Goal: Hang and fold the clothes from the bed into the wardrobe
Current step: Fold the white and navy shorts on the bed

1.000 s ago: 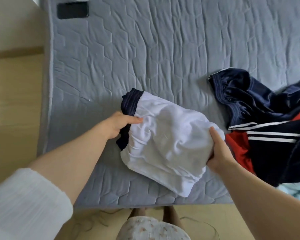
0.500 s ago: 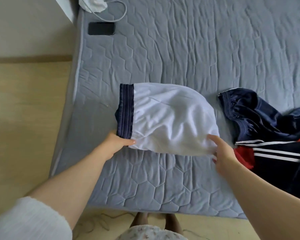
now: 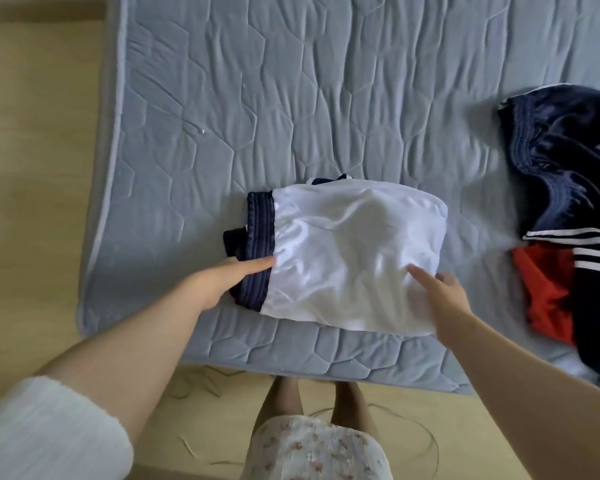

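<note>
A folded white garment (image 3: 354, 251) with a navy waistband at its left end lies flat on the grey quilted bed (image 3: 257, 98), near the front edge. My left hand (image 3: 219, 282) rests on the navy band with the fingers stretched out. My right hand (image 3: 440, 296) lies flat on the garment's near right corner, fingers apart. Neither hand pinches the cloth. A pile of navy clothes with white stripes and a red part (image 3: 568, 202) lies at the right edge of the bed, apart from the white garment.
Wooden floor (image 3: 32, 168) runs along the left side and the front of the bed. My legs and a flowered skirt (image 3: 316, 448) stand at the bed's front edge. Thin strands lie on the floor by my feet.
The white garment was folded over away from me, then laid down flat nearer the front edge. Both hands let go of its ends and now rest on top of it.
</note>
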`<state>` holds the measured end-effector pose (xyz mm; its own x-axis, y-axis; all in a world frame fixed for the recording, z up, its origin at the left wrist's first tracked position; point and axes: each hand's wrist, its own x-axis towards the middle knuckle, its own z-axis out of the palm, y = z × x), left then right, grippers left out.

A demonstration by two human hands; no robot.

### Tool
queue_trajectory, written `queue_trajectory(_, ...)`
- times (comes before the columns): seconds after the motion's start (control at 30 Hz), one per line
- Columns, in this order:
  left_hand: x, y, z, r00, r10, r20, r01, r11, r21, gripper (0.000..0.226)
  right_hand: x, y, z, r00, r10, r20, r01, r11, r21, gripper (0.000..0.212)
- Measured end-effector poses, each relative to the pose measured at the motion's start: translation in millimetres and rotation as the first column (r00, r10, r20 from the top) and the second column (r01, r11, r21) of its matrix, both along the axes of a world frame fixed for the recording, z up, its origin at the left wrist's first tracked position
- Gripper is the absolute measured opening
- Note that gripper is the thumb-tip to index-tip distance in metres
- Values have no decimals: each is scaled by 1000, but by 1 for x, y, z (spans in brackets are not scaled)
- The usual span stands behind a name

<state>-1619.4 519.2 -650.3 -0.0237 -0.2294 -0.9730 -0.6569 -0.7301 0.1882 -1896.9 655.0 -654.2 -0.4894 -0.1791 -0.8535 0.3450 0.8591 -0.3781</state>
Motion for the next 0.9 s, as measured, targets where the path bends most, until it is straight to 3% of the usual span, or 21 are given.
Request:
queue_trajectory(0.07,-7,-7,1,998,49,-34,-53,992,-111,73,-3,-15,3,998,28,-48,-29,999,-23,50)
queue_trajectory(0.2,-14,-3,2,985,167,42,-147,941,-306,26,-12,-34,8,983,38,-181,-50,997,-63,17)
queue_trajectory(0.27,-9,4,-1,956,258,143,-188,906,-380,23,-17,-37,8,972,73,-225,-84,996,-40,17)
queue_trajectory(0.37,0,16,-15,959,148,241,-54,932,-358,30,-19,-36,-5,971,159,-177,-149,986,68,14)
queue_trajectory(0.5,3,16,-41,940,187,286,-67,922,-380,78,-19,-39,-27,1000,19,-24,-18,999,46,50)
queue_trajectory(0.57,1,13,-52,935,226,272,-102,909,-403,92,-17,-40,-38,1000,0,8,0,999,42,70)
queue_trajectory(0.67,-3,10,-60,934,314,168,-241,905,-350,72,-12,-44,-48,1000,9,27,-11,998,55,80)
queue_trajectory(0.77,-8,4,-54,944,310,114,-274,928,-254,35,-7,-47,-48,998,58,-4,-58,998,30,59)
queue_trajectory(0.9,-10,-6,-32,938,327,110,-296,926,-233,24,1,-57,-28,979,167,-121,-171,985,-24,32)
